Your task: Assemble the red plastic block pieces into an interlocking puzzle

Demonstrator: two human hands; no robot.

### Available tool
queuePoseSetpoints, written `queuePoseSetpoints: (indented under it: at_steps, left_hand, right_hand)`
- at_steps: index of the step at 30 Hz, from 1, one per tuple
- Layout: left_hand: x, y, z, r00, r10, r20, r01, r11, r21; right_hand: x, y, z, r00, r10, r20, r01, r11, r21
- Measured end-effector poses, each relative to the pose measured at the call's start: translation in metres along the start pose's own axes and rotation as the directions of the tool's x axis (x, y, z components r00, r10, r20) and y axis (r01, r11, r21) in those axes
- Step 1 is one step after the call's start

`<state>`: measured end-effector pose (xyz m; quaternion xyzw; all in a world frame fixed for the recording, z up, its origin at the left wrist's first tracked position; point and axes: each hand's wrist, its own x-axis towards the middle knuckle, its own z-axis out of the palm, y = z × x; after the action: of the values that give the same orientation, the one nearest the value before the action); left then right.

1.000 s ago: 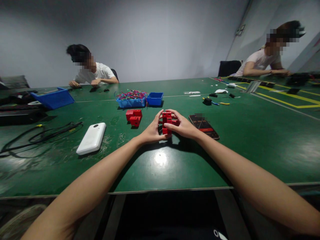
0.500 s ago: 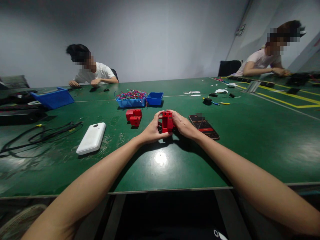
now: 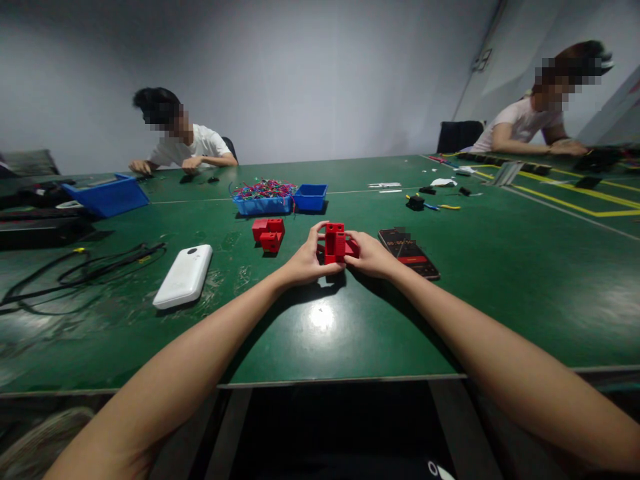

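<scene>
Between left hand (image 3: 304, 262) and right hand (image 3: 371, 255), head view: red block (image 3: 335, 244) upright, long axis rising from bench (image 3: 320, 350), neither hand nearer. Left fingers hold its left side, thumb low; right fingers grip red part (image 3: 352, 248) jutting right. Beyond left fingers, red pieces (image 3: 270, 235). Block's far side hidden; join with jutting part unclear.
</scene>
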<state>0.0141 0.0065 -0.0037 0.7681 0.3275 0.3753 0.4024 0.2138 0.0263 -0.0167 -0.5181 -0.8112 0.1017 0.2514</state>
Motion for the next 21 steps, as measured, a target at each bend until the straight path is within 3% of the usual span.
queuePoseSetpoints:
  at_steps: [5, 10, 15, 21]
  left_hand:
    - [0.0, -0.001, -0.002, 0.999, -0.045, 0.022, 0.046, 0.996, -0.079]
    - [0.0, -0.002, -0.002, 0.998, -0.055, 0.024, 0.058, 0.989, -0.138]
    - [0.0, -0.001, 0.0, 0.998, -0.068, -0.003, 0.068, 0.991, -0.117]
    - [0.001, -0.003, 0.0, 0.998, -0.064, 0.0, 0.064, 0.991, -0.115]
  right_hand:
    - [-0.002, -0.003, -0.003, 0.999, 0.028, -0.026, -0.029, 0.999, -0.016]
    - [-0.003, -0.009, -0.002, 0.983, 0.103, -0.154, -0.106, 0.994, -0.011]
    - [-0.002, -0.013, -0.004, 0.943, 0.219, -0.251, -0.172, 0.965, 0.196]
    - [0.0, -0.013, -0.005, 0.886, 0.415, -0.206, -0.295, 0.848, 0.44]
